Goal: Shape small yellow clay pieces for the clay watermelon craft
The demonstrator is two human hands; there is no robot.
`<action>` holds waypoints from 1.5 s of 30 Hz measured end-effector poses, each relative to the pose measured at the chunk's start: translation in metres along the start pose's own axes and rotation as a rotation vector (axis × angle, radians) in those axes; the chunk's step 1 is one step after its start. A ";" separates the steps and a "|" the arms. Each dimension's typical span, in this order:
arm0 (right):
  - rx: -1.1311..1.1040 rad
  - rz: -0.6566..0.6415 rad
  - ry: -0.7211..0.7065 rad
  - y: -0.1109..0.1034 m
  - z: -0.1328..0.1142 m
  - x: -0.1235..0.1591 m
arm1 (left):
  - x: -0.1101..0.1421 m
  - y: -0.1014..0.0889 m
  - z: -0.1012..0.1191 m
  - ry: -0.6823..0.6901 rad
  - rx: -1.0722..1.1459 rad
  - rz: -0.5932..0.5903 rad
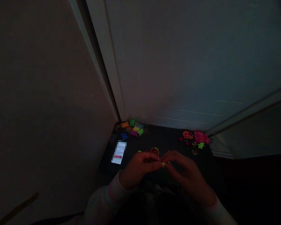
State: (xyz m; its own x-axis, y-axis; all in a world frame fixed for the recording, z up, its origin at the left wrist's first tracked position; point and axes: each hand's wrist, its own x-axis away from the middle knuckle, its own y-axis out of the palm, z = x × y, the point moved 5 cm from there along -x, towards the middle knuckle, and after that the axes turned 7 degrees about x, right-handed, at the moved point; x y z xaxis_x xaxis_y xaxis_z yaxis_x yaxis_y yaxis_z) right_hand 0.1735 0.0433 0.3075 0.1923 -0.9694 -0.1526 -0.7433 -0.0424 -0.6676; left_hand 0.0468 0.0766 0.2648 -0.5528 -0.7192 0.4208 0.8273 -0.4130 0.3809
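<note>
Above the near part of a dark table, a small yellow piece of modelling clay [163,164] is pinched between the fingertips of both hands. My left hand [141,167] comes in from the left, thumb and index finger closed on the piece. Opposite it, my right hand [186,170] meets the left at the fingertips, its fingers also closed on the clay. Just beyond the hands lies a round red disc with a yellow-green rim [155,151], partly covered by the fingers. A small yellow bit [139,151] shows behind my left hand.
Colourful packets [134,128] are heaped at the table's back left. A lit phone [119,153] lies nearer on the left. Pink flower-like shapes [200,137], a red-orange piece [187,135] and a light green shape [201,145] sit back right. Walls [178,62] rise behind; lighting is dim.
</note>
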 end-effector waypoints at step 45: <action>0.063 0.019 -0.027 0.000 0.006 0.006 | -0.007 0.004 -0.008 -0.026 0.083 -0.030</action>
State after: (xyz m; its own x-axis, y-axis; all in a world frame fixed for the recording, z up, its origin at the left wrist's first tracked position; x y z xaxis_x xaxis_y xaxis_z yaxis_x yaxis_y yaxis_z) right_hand 0.1789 0.0387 0.3025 0.1959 -0.9631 -0.1846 -0.7051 -0.0075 -0.7090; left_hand 0.0543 0.0752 0.2565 -0.5805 -0.6919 0.4294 0.7998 -0.3856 0.4600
